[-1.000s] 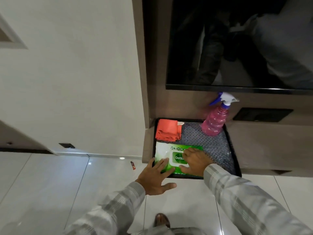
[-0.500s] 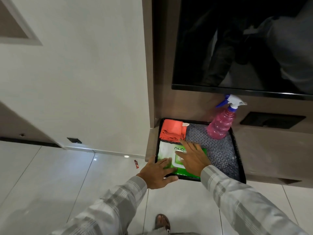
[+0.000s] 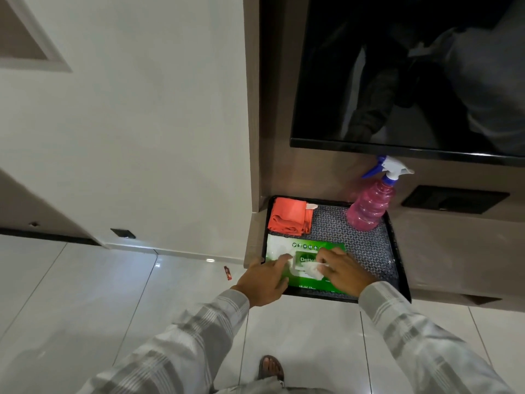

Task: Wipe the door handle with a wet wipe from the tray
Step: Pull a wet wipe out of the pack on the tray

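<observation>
A black tray (image 3: pixel 393 251) rests on a low brown ledge. In its near left corner lies a green and white pack of wet wipes (image 3: pixel 281 247). My left hand (image 3: pixel 262 280) presses flat on the pack's left end, fingers spread. My right hand (image 3: pixel 342 270) pinches a white wet wipe (image 3: pixel 312 271) that sticks out of the pack's opening. The door handle is not in view.
A folded orange cloth (image 3: pixel 288 218) lies in the tray's far left corner, and a pink spray bottle (image 3: pixel 369 207) with a blue and white trigger stands at the far right. A dark TV screen (image 3: pixel 412 75) hangs above. Glossy white floor tiles (image 3: pixel 85 302) lie below, with my sandalled foot (image 3: pixel 271 368).
My right hand has drawn back from the pack's far part to its middle, and a white wipe now shows between its fingers. My left hand has stayed on the pack.
</observation>
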